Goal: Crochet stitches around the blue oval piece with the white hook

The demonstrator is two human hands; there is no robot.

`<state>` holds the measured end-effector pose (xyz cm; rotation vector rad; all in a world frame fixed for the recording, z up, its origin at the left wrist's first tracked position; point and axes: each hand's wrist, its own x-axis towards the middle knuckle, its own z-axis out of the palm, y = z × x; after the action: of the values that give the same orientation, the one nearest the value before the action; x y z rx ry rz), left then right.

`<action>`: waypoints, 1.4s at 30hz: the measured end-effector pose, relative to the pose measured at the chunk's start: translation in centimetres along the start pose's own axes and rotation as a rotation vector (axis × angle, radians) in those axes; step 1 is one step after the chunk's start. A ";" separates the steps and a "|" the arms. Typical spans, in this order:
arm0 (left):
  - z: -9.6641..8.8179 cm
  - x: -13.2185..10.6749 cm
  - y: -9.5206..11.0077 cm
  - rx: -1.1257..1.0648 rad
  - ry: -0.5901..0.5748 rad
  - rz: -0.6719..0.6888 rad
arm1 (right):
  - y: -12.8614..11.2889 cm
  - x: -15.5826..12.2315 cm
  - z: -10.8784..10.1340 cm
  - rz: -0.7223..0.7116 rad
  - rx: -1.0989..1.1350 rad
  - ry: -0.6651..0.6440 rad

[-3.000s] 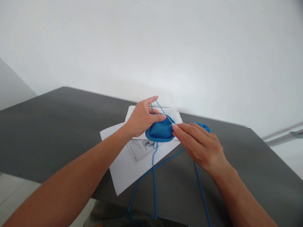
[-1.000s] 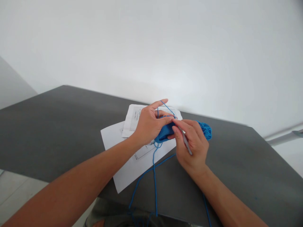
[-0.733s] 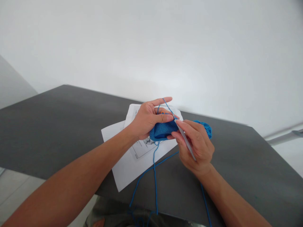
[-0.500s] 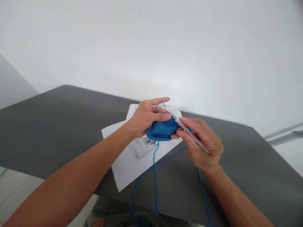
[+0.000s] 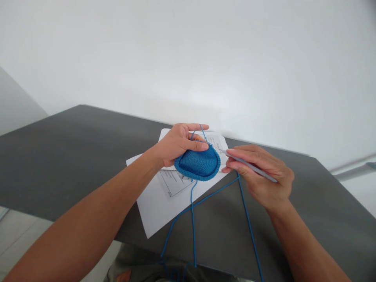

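My left hand (image 5: 183, 141) pinches the upper edge of a round, cupped piece of blue crochet work (image 5: 198, 161) under its thumb, with the index finger stretched out. Blue yarn (image 5: 203, 132) runs over that finger down to the edge of the piece. A small orange ring (image 5: 197, 139), perhaps a stitch marker, shows beside the thumb. To the right, my right hand (image 5: 261, 170) grips a grey crochet hook (image 5: 252, 167) like a pencil. Its tip points at the crochet piece, a little apart from it.
Printed sheets of paper (image 5: 155, 207) lie under the work on a dark grey table (image 5: 96, 156). Loose strands of blue yarn (image 5: 193, 227) trail over the front edge toward my lap. A white wall (image 5: 188, 58) stands behind the table.
My right hand has drawn the crochet hook away to the right, off the edge of the piece. The crochet piece has shifted slightly left and now shows its face more fully.
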<state>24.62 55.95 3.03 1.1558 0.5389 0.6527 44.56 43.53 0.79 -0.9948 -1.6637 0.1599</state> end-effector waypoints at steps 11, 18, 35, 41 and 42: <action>-0.7 0.3 0.0 0.053 -0.028 -0.082 | 0.1 0.1 -0.9 -0.010 0.014 -0.095; -0.9 0.2 0.5 0.140 -0.033 -0.127 | 0.1 0.2 -1.8 -0.047 -0.075 -0.205; -1.6 0.4 0.7 0.214 -0.053 -0.152 | 0.0 0.4 -2.0 -0.010 -0.046 -0.239; -1.7 0.5 0.6 0.240 -0.078 -0.154 | -0.4 0.8 -2.2 -0.017 -0.043 -0.267; -1.8 0.5 0.5 0.240 -0.086 -0.151 | -0.4 0.8 -2.2 0.005 -0.014 -0.263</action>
<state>23.63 57.58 2.95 1.3470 0.6366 0.4134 46.16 42.98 2.42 -1.0227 -1.9026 0.2932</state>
